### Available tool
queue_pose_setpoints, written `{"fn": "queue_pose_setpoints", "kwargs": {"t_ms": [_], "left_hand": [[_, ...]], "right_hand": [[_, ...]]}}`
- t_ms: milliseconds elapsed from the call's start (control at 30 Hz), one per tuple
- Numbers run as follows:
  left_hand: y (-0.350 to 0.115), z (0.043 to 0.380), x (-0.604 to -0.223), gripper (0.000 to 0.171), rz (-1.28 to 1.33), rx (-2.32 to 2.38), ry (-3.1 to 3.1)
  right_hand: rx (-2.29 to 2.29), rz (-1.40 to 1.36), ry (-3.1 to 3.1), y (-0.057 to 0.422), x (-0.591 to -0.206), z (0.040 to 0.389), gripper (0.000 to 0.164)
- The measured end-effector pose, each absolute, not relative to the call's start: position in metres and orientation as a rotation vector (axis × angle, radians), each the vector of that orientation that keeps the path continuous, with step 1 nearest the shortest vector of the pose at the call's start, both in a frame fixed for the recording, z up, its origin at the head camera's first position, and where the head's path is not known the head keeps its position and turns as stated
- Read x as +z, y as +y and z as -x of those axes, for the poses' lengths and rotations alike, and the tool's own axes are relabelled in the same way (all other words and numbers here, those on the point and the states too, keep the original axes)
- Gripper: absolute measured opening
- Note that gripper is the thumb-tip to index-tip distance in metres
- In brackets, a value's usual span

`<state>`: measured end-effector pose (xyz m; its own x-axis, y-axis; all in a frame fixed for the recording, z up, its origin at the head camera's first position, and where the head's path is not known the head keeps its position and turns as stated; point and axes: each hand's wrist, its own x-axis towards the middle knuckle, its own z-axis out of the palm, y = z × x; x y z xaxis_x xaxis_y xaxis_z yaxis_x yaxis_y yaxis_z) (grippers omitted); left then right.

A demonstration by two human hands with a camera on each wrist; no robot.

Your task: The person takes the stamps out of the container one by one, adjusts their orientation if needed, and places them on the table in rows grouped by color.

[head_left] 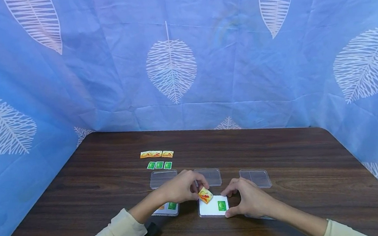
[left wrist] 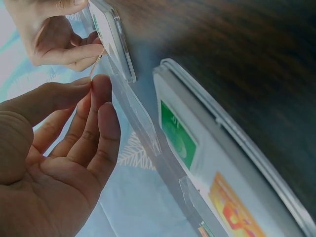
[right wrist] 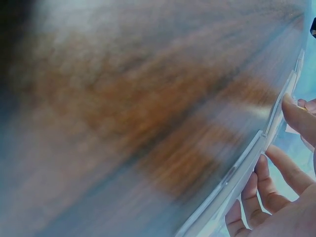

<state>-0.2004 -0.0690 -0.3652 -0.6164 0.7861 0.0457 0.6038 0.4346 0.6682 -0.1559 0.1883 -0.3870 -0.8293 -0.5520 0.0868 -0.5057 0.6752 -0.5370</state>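
Observation:
My left hand (head_left: 183, 186) pinches a small orange-and-yellow stamp (head_left: 205, 195) by its edge between thumb and forefinger. In the left wrist view the stamp shows edge-on at the fingertips. Below it lies a shallow clear plastic case (head_left: 211, 215) with a white insert, and a green stamp (head_left: 222, 206) sits on the insert's right side. My right hand (head_left: 250, 198) holds this case by its right end, thumb at the near corner and forefinger at the far one. A second case (left wrist: 237, 133), with a green and an orange stamp on white, lies to the left, partly behind my left forearm.
Three clear lids (head_left: 256, 178) lie in a row behind the cases. Farther back are a row of orange stamps (head_left: 157, 154) and a row of green stamps (head_left: 159, 165). Another case (head_left: 264, 217) is mostly hidden under my right hand. Leaf-print cloth (head_left: 232, 69) hangs around the wooden table (head_left: 303, 151).

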Motion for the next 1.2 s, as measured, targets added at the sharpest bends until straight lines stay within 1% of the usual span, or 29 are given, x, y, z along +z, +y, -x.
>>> {"fn": "queue_pose_setpoints", "kwargs": {"t_ms": [333, 667, 1200], "left_hand": [[-0.072, 0.201, -0.366, 0.024, -1.204, 0.982, 2.412], [-0.075, 0.202, -0.366, 0.026, -1.144, 0.994, 2.413], [-0.084, 0.204, -0.367, 0.025, -1.171, 1.027, 2.441]], "right_hand": [[-0.857, 0.898, 2.809, 0.188, -0.386, 0.154, 0.044], [-0.878, 0.888, 2.795, 0.188, -0.387, 0.154, 0.044], [-0.864, 0.862, 2.805, 0.187, -0.387, 0.155, 0.044]]}}
